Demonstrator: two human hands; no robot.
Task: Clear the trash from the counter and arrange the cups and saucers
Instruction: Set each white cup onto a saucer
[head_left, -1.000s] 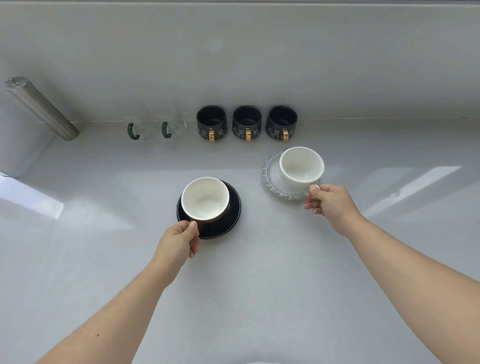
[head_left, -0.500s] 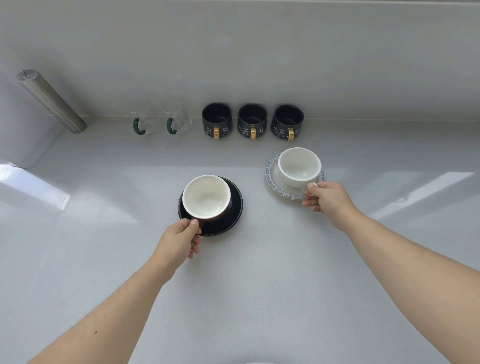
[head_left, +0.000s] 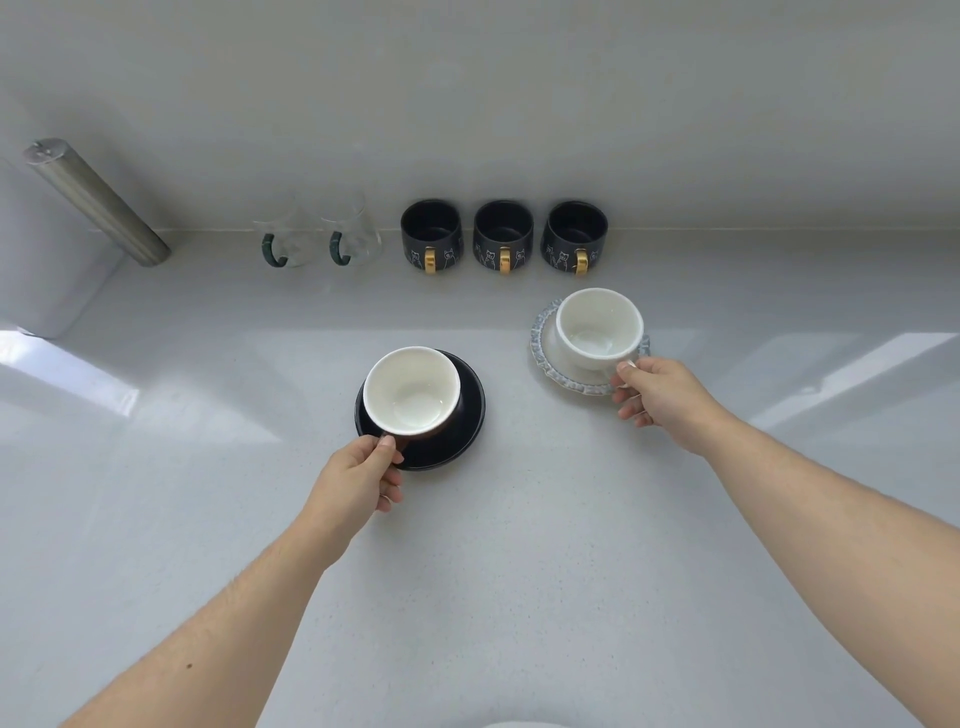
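left hand (head_left: 358, 475) grips brown cup (head_left: 412, 391) on black saucer (head_left: 457, 441) | right hand (head_left: 660, 397) grips white cup (head_left: 598, 328)

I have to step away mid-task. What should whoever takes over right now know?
Left hand grips the handle of the brown cup on the black saucer.
Right hand grips the handle of the white cup on the pale saucer.
Done: no trash in view; three black mugs and two glass mugs lined up at the wall.
Left: position both cup sets, release.
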